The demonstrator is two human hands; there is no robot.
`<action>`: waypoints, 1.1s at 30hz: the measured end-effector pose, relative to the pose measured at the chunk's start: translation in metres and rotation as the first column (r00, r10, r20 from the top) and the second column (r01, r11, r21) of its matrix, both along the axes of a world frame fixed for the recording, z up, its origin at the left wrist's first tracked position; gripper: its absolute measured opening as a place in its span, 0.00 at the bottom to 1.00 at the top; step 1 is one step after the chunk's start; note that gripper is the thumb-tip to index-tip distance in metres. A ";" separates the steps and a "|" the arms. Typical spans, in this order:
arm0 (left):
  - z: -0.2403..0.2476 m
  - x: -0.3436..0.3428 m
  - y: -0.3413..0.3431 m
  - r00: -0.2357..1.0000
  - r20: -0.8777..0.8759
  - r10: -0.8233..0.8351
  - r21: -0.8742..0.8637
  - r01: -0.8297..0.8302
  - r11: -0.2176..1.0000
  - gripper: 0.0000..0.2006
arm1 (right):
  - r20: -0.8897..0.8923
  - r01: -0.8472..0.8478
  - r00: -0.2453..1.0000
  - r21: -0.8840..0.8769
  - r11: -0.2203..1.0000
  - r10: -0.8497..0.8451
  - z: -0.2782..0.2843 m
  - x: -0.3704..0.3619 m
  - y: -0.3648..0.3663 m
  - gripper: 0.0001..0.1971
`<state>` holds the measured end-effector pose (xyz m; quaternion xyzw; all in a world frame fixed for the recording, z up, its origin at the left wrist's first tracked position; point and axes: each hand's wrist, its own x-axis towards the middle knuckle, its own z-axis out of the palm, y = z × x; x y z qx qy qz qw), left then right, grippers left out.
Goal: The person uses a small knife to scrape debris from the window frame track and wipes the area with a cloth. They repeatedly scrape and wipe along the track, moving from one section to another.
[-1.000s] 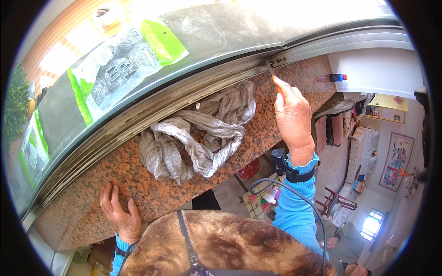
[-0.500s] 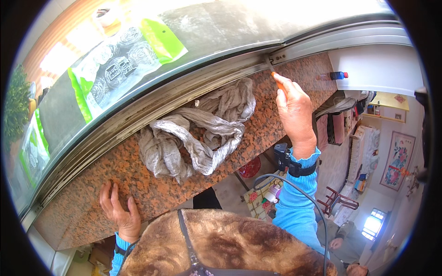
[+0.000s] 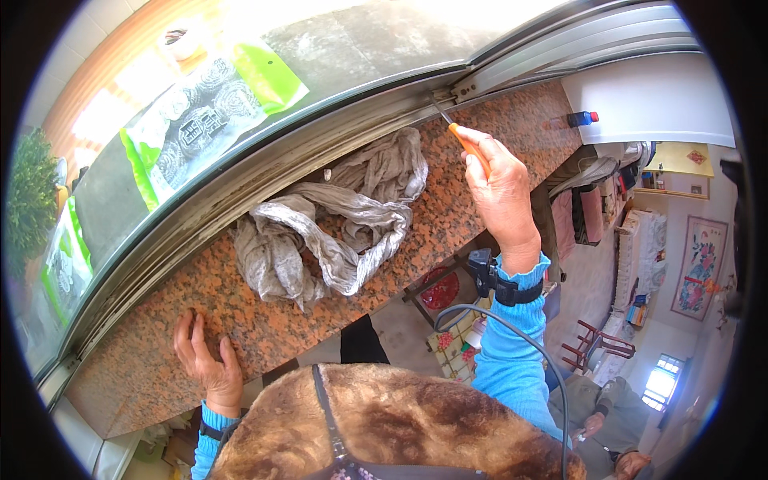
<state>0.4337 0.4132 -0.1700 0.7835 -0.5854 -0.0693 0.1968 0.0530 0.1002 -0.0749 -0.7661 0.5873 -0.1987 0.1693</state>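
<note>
Gripping an orange-handled screwdriver, the right hand is closed around its handle, the metal tip set in the window track near the frame corner. The left hand lies open, flat on the granite counter, beside a crumpled grey cloth

I see the worktop as polished speckled granite, reddish-brown, smooth with a dull sheen; on it lies a grey cloth, crumpled, matt and soft-looking; the window track above it is metal, grey, ridged and grimy; the pane is glass, smeared and dusty; my right hand grips a screwdriver with a smooth orange plastic handle and thin metal shaft; my sleeve is blue knitted fabric.
</note>
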 end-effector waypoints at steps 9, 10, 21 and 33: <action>0.001 -0.001 0.000 1.000 -0.004 0.018 0.018 -0.018 1.000 0.26 | 0.171 0.133 0.977 -0.038 0.990 -0.125 0.014 -0.010 0.011 0.18; 0.001 -0.001 0.000 1.000 -0.004 0.017 0.014 -0.017 1.000 0.26 | 0.137 0.113 0.985 -0.037 0.993 -0.107 0.014 -0.010 0.012 0.18; 0.001 0.003 0.001 0.999 -0.034 -0.005 0.042 0.006 0.999 0.27 | 0.015 0.180 0.984 -0.033 0.983 -0.180 0.020 -0.007 0.007 0.22; 0.001 0.004 0.003 1.000 -0.017 -0.013 0.063 0.014 0.998 0.27 | -0.391 0.066 0.916 -0.070 0.995 -0.088 0.029 0.017 -0.003 0.17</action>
